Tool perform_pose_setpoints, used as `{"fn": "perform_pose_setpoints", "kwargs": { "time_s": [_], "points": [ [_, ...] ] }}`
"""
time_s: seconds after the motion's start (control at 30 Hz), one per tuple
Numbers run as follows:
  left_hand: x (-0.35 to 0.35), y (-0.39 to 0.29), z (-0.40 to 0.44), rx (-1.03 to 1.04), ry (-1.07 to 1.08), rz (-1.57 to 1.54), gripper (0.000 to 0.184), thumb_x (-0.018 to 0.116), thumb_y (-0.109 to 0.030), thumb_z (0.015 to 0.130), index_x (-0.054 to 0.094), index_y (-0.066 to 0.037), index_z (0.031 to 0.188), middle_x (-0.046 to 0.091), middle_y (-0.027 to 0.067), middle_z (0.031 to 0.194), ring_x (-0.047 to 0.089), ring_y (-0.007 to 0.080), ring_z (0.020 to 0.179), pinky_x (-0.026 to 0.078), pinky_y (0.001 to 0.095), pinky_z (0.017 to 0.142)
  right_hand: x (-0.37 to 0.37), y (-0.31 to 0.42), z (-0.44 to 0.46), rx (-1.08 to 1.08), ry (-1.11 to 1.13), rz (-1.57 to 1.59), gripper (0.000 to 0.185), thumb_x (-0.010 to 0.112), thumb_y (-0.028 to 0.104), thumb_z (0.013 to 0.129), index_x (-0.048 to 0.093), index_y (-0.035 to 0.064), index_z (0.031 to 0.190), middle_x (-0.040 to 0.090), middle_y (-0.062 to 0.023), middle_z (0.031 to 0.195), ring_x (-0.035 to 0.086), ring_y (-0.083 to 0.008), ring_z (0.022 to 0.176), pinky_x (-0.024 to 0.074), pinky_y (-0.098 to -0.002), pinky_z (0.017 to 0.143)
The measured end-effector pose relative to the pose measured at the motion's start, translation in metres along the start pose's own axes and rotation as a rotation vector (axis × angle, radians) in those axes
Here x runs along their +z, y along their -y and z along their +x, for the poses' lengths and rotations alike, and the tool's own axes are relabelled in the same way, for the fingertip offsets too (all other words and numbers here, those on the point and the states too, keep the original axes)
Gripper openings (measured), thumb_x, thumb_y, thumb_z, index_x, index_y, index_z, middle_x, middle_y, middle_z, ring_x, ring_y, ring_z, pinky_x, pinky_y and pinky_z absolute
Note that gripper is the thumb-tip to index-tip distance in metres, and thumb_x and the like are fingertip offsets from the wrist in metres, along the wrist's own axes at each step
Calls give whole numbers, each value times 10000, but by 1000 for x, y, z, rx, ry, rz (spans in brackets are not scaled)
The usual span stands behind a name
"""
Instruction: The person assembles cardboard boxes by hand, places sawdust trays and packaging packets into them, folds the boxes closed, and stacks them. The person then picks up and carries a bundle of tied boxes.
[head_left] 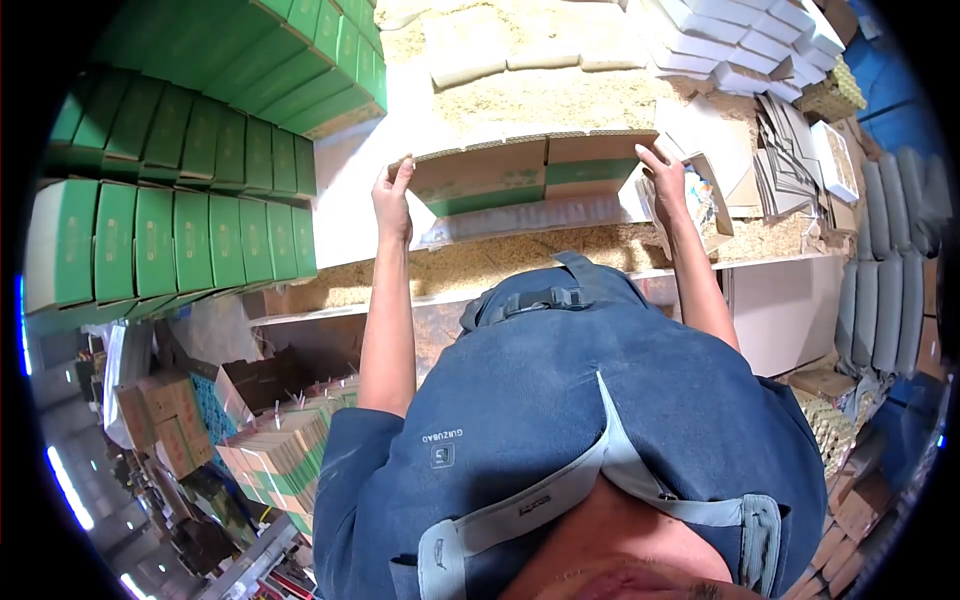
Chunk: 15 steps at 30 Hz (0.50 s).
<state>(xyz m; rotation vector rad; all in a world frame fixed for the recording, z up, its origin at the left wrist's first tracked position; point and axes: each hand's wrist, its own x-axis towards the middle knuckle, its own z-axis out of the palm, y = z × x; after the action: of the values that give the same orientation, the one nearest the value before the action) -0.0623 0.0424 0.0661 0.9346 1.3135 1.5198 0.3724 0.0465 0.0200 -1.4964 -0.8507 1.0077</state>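
A flat, brown cardboard box [480,178] with green printing stretches between my two hands over the bench. My left hand [394,198] grips its upper left corner between thumb and fingers. At the opposite corner, my right hand [664,182] has thumb and fingers on the board's edge. The corrugated upper edge faces away from me, and a vertical seam divides the panel. Just below the box lies a strip of clear plastic-wrapped material [530,218]. Beside my right wrist sits a small open carton [712,205] with mixed scraps inside.
Green boxes [160,240] stand in stacked rows on the left. White packages [755,35] are piled at the back right, near loose cardboard sheets [785,160]. Grey padded bundles [885,260] lean at the far right. Bundled flat cartons [280,450] stand below the bench at left.
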Motion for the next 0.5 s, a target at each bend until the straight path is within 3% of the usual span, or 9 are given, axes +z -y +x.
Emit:
{"fn": "perform_pose_setpoints", "kwargs": {
  "time_s": [0.03, 0.07, 0.13, 0.17, 0.2, 0.3, 0.5],
  "points": [
    [-8, 7, 1, -40, 10, 31, 215, 700, -189, 890, 647, 9, 954, 663, 56, 921, 583, 126, 873, 430, 269, 834, -2, -2, 2, -18, 2, -34, 491, 767, 333, 824, 654, -68, 1085, 688, -106, 990, 622, -134, 870, 483, -268, 785],
    [-12, 9, 1, -79, 19, 63, 247, 710, -229, 890, 661, 8, 942, 669, 59, 926, 584, 128, 876, 431, 276, 837, 4, 19, -9, -25, 2, -33, 491, 767, 333, 824, 654, -68, 1085, 688, -106, 990, 622, -134, 870, 483, -268, 785],
    [-17, 8, -3, -117, -14, 77, 204, 700, -198, 889, 690, 4, 921, 682, 61, 910, 588, 130, 864, 433, 276, 824, 16, 56, -34, 89, -1, 59, 447, 775, 343, 820, 671, -46, 1015, 655, -60, 882, 562, -93, 747, 441, -238, 646],
    [-15, 6, -5, -117, 10, 28, 189, 696, -184, 887, 696, 2, 918, 684, 59, 894, 588, 128, 853, 431, 275, 818, 19, 54, -33, 51, -29, 57, 405, 777, 348, 820, 678, -15, 967, 616, -21, 816, 493, -60, 670, 370, -221, 562],
    [-14, 5, -9, -120, 35, -20, 174, 692, -171, 885, 702, 1, 915, 686, 57, 878, 588, 127, 841, 430, 274, 812, 19, 51, -30, 99, -66, -16, 397, 782, 317, 816, 674, -30, 977, 651, -48, 845, 552, -84, 712, 426, -232, 621],
    [-23, -1, -12, -176, 169, -13, 137, 691, -139, 872, 705, -5, 890, 687, 47, 862, 597, 121, 823, 441, 278, 798, 26, 45, -34, -69, -102, -35, 422, 802, 236, 792, 654, -72, 1039, 695, -123, 960, 635, -165, 858, 493, -296, 789],
    [-32, -41, -15, -265, 539, 349, 184, 722, -166, 835, 729, -7, 927, 702, 60, 879, 619, 148, 839, 462, 310, 840, 14, 31, -35, -67, 0, -49, 726, 790, 290, 800, 493, -100, 1335, 622, -175, 1193, 584, -187, 1055, 455, -293, 923]
  ]
}}
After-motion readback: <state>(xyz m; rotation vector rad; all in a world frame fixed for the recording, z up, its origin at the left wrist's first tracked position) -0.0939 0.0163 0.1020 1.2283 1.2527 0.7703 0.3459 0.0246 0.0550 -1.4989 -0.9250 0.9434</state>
